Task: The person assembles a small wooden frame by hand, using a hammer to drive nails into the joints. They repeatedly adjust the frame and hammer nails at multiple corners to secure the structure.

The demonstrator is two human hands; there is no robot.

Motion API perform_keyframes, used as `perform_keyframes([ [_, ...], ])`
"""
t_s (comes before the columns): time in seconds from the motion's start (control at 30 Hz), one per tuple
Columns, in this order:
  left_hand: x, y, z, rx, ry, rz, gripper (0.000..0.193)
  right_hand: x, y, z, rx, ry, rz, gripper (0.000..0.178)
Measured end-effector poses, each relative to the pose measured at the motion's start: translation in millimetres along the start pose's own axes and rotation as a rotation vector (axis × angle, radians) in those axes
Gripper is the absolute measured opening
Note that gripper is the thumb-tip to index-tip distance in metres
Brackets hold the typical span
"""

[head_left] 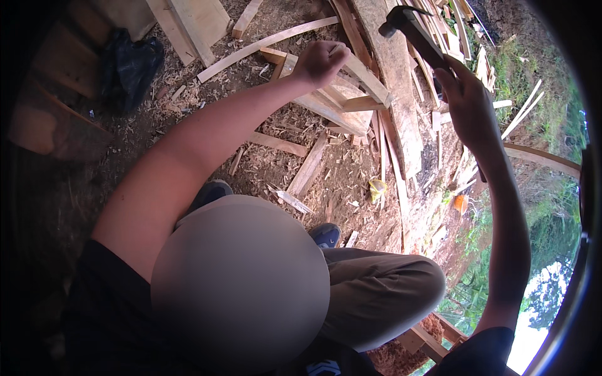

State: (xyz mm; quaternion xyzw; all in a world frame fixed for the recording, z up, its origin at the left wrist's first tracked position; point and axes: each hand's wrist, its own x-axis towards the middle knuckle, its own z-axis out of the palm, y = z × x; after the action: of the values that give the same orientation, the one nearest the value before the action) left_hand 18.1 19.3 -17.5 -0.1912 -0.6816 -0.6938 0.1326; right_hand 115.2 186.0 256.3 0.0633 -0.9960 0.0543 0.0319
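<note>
High on the right, my right hand [467, 103] is wrapped round the handle of a claw hammer [425, 42]. The hammer's head is raised and points toward the upper left, apart from the wood below. My left hand [321, 64] is closed in a fist at the top of a wooden frame [369, 80], gripping one of its bars. Several pale sawn pieces joined at angles make up this frame, which rests by a long, wide plank [401, 94]. The fist hides part of the frame, and whether a nail is held there I cannot make out.
Wood shavings and offcuts [307, 166] litter the earth floor. Farther off lies a curved wooden strip [269, 47], with boards [191, 28] and a black plastic bag [132, 69] to the left. Thin strips are heaped at right. A blurred grey round shape hides the lower middle.
</note>
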Motion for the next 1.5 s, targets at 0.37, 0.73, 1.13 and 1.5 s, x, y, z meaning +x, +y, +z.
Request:
perform_keyframes([
  [0.37, 1.6, 22.5, -3.3, 0.041, 0.011, -0.078, 0.056, -33.0, 61.5, 46.1, 0.139, -0.023, 0.274, 0.049],
  [0.73, 5.8, 79.2, 7.0, 0.621, -0.122, 0.490, 0.037, -48.6, 83.1, 65.3, 0.495, 0.096, 0.311, 0.039],
  [1.13, 12.0, 140.9, 36.0, 0.990, -0.942, 0.120, 0.039, -142.1, 109.4, 139.1, 0.509, 0.046, 0.289, 0.039],
  [1.5, 24.8, 128.5, 68.0, 1.212, -1.102, 0.169, 0.061, -158.7, 101.9, 161.1, 0.809, -0.050, 0.392, 0.031],
])
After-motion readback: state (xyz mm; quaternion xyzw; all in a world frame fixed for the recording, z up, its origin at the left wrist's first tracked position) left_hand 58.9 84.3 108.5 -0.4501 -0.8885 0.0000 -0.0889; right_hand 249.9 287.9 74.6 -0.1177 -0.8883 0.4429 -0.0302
